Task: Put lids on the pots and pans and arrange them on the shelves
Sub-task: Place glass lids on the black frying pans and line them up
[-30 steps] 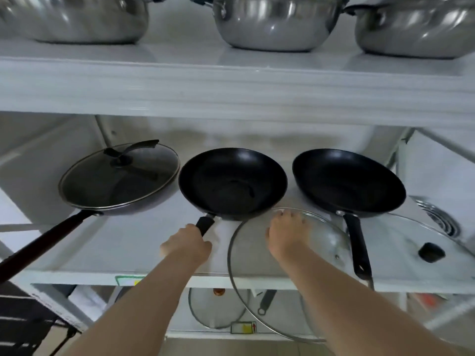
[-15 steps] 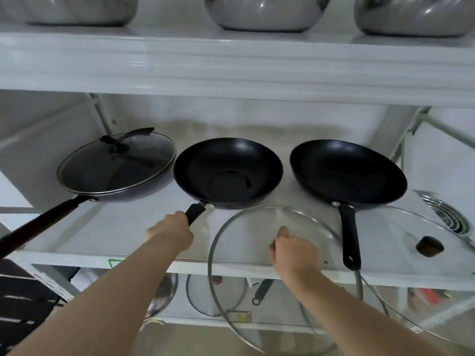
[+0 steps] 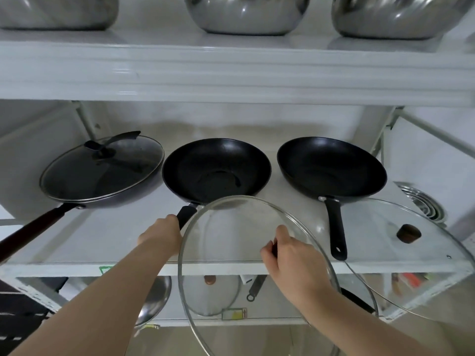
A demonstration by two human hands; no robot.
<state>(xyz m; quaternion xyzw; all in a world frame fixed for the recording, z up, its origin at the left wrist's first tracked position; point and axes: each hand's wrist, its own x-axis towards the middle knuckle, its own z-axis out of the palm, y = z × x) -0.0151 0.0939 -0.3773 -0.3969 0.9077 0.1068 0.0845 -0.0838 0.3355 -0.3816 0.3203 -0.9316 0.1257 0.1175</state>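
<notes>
Glass lid [image 3: 231, 253] gripped by knob in right hand [image 3: 288, 265], poised to cover middle wok [image 3: 216, 170]; left hand [image 3: 160, 236] clamping handle [image 3: 185, 216] steady

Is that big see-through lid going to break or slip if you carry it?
The glass lid looks like clear glass, so it probably cracks if dropped. It looks rigid, keeping its round shape while the right hand grips only its centre. Held there, the wide rim may wobble.

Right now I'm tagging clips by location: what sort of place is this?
Probably a kitchen storage area or cookware stockroom. White shelves carry steel pots above and black pans below, with loose glass lids alongside and more lids on the shelf underneath.
</notes>
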